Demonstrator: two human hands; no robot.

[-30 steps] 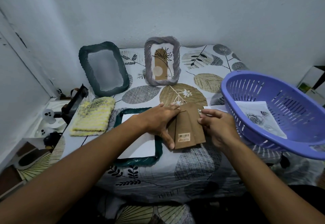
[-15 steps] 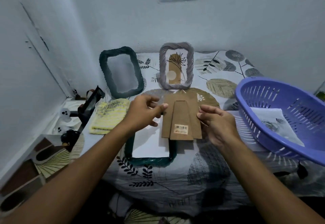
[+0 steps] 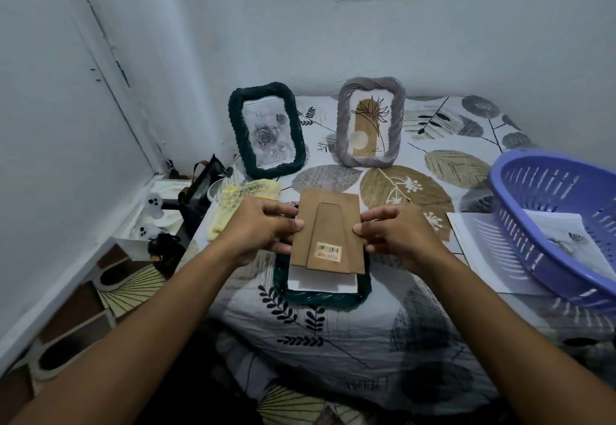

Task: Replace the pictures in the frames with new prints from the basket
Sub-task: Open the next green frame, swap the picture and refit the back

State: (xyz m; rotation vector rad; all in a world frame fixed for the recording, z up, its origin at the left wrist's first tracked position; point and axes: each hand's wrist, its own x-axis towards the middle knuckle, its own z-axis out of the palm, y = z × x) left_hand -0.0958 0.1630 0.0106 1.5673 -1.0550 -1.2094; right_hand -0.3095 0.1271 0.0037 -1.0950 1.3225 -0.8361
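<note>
A brown cardboard backing board (image 3: pixel 328 234) with a stand flap and a barcode sticker hovers over a dark green frame (image 3: pixel 320 298) lying face down on the bed. A white print (image 3: pixel 321 283) lies in that frame. My left hand (image 3: pixel 263 231) pinches the board's left edge and my right hand (image 3: pixel 396 234) pinches its right edge. Two frames lean on the wall: a dark green frame (image 3: pixel 266 133) with a rose print and a grey frame (image 3: pixel 370 124) with a brown plant print. The purple basket (image 3: pixel 546 234) at the right holds a print (image 3: pixel 566 238).
A yellow cloth (image 3: pixel 240 201) lies left of my left hand. A loose sheet (image 3: pixel 476 244) sits under the basket's near side. Off the bed's left edge are a black bag (image 3: pixel 200 188), white ghost figures (image 3: pixel 153 211) and patterned floor tiles (image 3: pixel 100 294).
Both hands carried the backing board left, from beside the lying frame to above it, and lowered it over the white print. The camera tilted up, showing more wall.
</note>
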